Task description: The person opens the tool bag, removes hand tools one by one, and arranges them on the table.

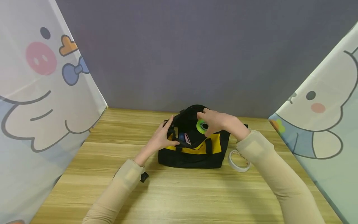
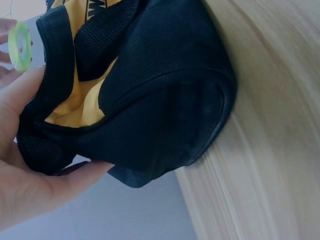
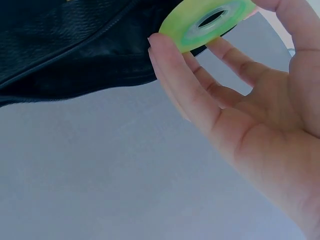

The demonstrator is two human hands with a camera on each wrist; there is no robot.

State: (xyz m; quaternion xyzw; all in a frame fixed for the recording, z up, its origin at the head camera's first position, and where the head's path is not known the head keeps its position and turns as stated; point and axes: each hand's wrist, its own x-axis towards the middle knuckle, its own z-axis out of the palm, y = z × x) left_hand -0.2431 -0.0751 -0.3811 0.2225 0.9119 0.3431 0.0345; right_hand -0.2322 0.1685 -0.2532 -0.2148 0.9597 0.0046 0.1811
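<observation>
A black and yellow tool bag point(image 1: 191, 160) stands on the wooden table with its top open. At the bag's left end my left hand point(image 1: 161, 137) grips the rim, thumb on the near side; the left wrist view shows the thumb and fingers around the black edge point(image 2: 55, 55). My right hand point(image 1: 213, 121) holds a green tape roll point(image 1: 200, 127) over the bag's opening. In the right wrist view the fingers and thumb pinch the roll point(image 3: 192, 25) by its edge. Inside the bag lie a pink item point(image 1: 187, 138) and a blue item point(image 1: 181, 137), partly hidden.
A white tape roll point(image 1: 237, 168) lies on the table point(image 1: 179, 196) right of the bag, under my right forearm. Near my left wrist is a small black object point(image 1: 144, 177). A grey partition point(image 1: 179, 56) rises behind the bag, with printed curtains point(image 1: 321, 130) at both sides.
</observation>
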